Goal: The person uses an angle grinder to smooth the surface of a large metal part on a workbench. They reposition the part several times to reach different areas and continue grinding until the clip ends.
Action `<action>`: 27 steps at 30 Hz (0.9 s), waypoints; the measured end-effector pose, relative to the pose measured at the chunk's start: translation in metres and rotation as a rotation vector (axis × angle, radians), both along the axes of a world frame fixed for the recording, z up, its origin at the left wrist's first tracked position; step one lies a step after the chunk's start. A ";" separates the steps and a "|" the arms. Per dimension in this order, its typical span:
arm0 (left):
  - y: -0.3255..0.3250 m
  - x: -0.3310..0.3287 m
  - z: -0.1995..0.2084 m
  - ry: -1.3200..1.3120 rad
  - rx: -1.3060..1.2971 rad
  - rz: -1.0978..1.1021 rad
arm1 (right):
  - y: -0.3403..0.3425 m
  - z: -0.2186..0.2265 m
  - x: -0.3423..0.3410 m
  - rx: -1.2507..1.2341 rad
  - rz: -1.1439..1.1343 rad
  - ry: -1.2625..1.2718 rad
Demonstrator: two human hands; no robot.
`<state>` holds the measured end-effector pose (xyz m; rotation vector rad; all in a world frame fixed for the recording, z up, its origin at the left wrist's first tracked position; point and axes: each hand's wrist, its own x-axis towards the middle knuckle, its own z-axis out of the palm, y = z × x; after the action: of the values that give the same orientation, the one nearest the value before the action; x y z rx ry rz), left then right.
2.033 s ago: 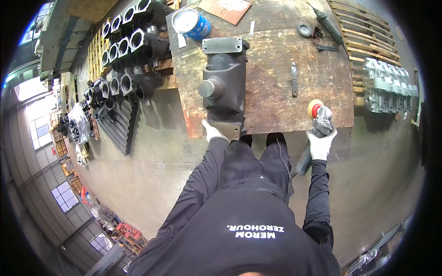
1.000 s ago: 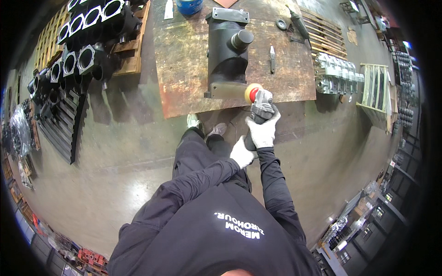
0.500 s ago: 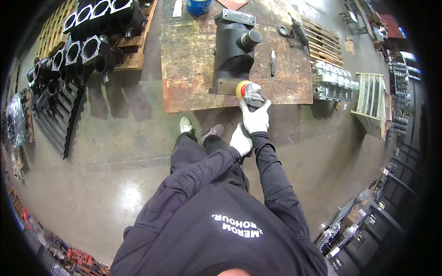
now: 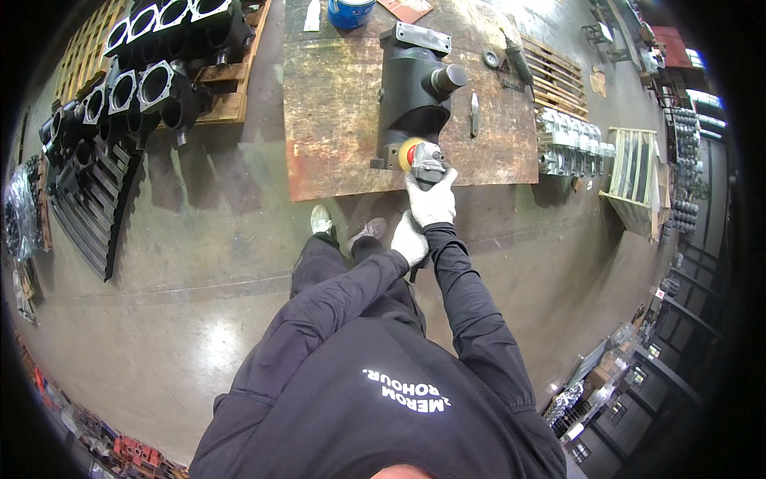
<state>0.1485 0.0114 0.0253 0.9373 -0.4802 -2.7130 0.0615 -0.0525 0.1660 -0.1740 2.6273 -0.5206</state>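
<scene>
With both white-gloved hands I hold an angle grinder (image 4: 428, 162) that carries a yellowish disc (image 4: 406, 152) with a red centre. My right hand (image 4: 432, 199) is closed around the body just behind the grinder's head. Lower down, my left hand (image 4: 408, 241) wraps the rear part, most of which the glove hides. The disc lies against the near flange of a black metal casting (image 4: 403, 88). This hollow, tube-like part rests on a worn worktable (image 4: 331, 152), with a short round stub on its right side and another flange at its far end.
Right of the casting lie a small hand tool (image 4: 474, 116), a loose disc (image 4: 490, 59) and another power tool (image 4: 517, 57). A blue can (image 4: 350, 11) and a white tube (image 4: 312, 16) stand at the far edge. Black castings (image 4: 155, 84) fill a pallet to the left; silver castings (image 4: 570, 144) sit right.
The grinder's disc has moved left along the casting's near flange, both hands going with it. The whole view has shifted slightly.
</scene>
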 end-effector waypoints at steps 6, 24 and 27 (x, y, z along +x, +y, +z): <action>0.006 -0.007 0.007 0.025 -0.260 -0.092 | 0.002 0.006 -0.004 0.049 -0.055 0.041; -0.014 0.001 0.022 0.118 0.113 0.124 | -0.017 0.005 0.002 0.031 0.072 0.032; -0.017 0.007 0.023 -0.015 -0.163 0.021 | -0.021 0.004 0.007 0.059 0.121 -0.004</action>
<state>0.1556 -0.0056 0.0480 0.9136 -0.6789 -2.6034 0.0690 -0.0734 0.1699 -0.3102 2.6051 -0.4022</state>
